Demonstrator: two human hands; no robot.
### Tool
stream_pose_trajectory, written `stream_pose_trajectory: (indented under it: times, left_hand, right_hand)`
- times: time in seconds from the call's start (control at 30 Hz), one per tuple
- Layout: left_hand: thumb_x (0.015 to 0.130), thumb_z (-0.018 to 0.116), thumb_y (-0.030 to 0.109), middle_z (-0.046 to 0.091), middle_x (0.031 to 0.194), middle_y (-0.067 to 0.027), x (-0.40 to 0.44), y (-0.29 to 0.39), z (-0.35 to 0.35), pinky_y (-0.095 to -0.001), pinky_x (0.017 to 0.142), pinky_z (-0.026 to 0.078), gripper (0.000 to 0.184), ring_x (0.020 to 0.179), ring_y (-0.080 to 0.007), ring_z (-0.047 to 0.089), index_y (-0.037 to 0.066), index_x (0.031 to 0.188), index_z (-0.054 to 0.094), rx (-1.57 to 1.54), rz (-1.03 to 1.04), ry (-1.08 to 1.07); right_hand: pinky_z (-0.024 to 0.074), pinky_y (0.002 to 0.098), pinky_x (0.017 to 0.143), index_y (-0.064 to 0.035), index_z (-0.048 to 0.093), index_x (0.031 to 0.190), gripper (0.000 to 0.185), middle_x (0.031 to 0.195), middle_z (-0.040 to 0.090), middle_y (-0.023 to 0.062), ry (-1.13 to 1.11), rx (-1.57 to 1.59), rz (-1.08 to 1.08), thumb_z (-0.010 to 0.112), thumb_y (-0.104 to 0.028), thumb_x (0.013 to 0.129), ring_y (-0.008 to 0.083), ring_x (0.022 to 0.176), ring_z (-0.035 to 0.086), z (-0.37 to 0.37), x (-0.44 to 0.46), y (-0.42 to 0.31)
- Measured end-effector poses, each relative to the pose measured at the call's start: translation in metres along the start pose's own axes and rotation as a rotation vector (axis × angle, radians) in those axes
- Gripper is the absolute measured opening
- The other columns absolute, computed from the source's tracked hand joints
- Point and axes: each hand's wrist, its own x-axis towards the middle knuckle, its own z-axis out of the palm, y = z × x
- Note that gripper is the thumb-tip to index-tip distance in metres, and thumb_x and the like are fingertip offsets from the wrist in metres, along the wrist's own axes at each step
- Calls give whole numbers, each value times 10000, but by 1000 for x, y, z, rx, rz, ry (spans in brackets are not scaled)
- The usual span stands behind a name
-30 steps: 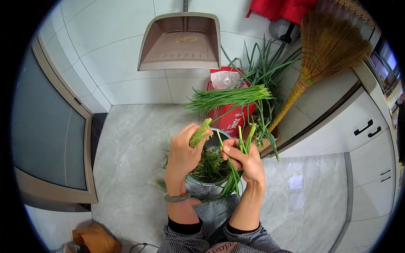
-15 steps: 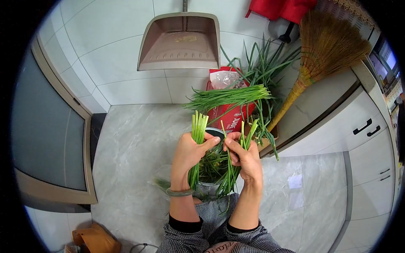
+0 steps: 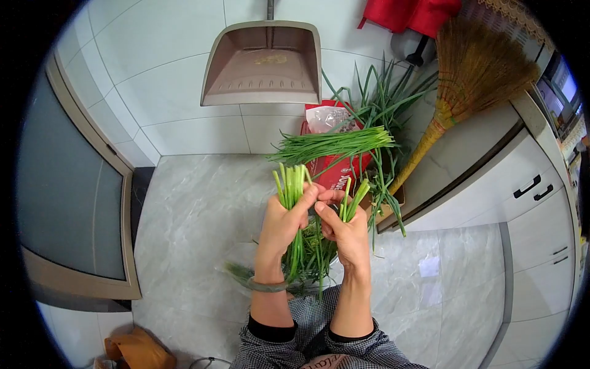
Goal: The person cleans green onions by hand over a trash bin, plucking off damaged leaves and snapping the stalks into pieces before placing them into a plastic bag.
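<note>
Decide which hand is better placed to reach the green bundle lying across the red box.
Probably the right hand: it holds the thinner bunch, while the left hand is wrapped around a thicker bunch.

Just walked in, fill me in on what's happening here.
Someone's left hand grips a thick bunch of long green stalks, and their right hand holds a few more. The fingertips meet between the two bunches, above a pile of loose green leaves. Another green bundle lies across a red printed bag.
</note>
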Motion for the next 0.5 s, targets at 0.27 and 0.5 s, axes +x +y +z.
stream_pose_trajectory:
  times: [0.27, 0.5]
  left_hand:
    - [911, 640, 204, 660, 767, -22, -6, 12, 10, -249, 614, 467, 229, 663, -80, 569, -19, 966, 643, 188, 255, 123]
    - [880, 662, 140, 663, 754, -37, -4, 2, 9, -246, 643, 490, 183, 702, -78, 595, -35, 933, 683, 179, 174, 42]
  right_hand:
    - [334, 201, 480, -38, 540, 1052, 219, 816, 556, -9, -117, 22, 18, 636, -19, 855, 47, 568, 459, -9, 2, 6]
    - [428, 228, 758, -26, 582, 1142, 303, 902, 549, -8, -169, -157, -107, 647, -14, 846, 84, 831, 525, -10, 1, 5]
